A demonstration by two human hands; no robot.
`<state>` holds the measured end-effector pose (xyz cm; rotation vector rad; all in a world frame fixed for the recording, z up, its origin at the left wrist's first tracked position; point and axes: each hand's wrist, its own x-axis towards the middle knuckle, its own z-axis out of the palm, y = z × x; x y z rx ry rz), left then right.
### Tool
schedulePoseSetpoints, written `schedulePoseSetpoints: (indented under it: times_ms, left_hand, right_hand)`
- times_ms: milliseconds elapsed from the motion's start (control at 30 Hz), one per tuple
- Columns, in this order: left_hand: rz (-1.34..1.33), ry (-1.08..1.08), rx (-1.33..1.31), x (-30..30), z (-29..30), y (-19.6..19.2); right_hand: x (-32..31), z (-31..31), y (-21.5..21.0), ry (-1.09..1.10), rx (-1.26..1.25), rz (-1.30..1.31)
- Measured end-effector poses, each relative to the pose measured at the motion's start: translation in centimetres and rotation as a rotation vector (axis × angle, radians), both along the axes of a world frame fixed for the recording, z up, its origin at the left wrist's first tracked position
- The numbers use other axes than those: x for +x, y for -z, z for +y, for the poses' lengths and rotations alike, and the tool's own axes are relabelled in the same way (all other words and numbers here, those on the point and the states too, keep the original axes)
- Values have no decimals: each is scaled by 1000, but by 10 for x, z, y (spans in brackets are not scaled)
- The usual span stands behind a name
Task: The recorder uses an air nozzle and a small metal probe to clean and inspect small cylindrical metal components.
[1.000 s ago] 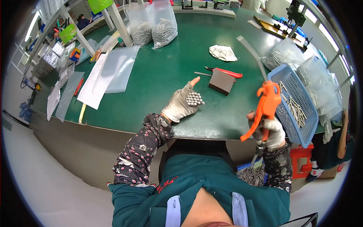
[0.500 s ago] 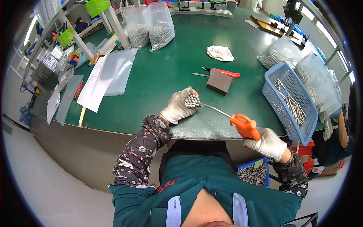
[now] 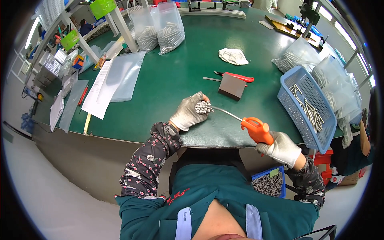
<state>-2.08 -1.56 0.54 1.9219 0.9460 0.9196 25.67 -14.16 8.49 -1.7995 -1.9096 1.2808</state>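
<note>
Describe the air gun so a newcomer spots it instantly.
Find the green table, then the right hand at its near edge. That hand grips the air gun, its thin nozzle aimed toward the pins in the left hand. Its orange body sets it apart from the blue basket.

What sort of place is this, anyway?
It looks like a factory workshop, most likely: clear bags of metal pins stand on the green workbench, a blue basket holds more, and the right hand grips an orange air gun.
</note>
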Motion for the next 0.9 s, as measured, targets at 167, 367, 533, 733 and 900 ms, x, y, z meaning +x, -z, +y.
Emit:
schedulePoseSetpoints:
  times_ms: [167, 367, 533, 733, 900]
  left_hand:
    - [-5, -12, -7, -1, 1, 3]
    - [16, -14, -42, -1, -1, -1]
    - [-6, -12, -48, 1, 0, 0]
    - [13, -18, -28, 0, 3, 6]
    - [-57, -9, -92, 1, 2, 4]
  right_hand:
    - [-3, -1, -3, 5, 15, -27]
    - [-3, -2, -4, 8, -25, -46]
    - [0, -2, 5, -9, 73, -47]
    - [3, -1, -2, 55, 33, 1]
    - [9, -7, 1, 100, 19, 5]
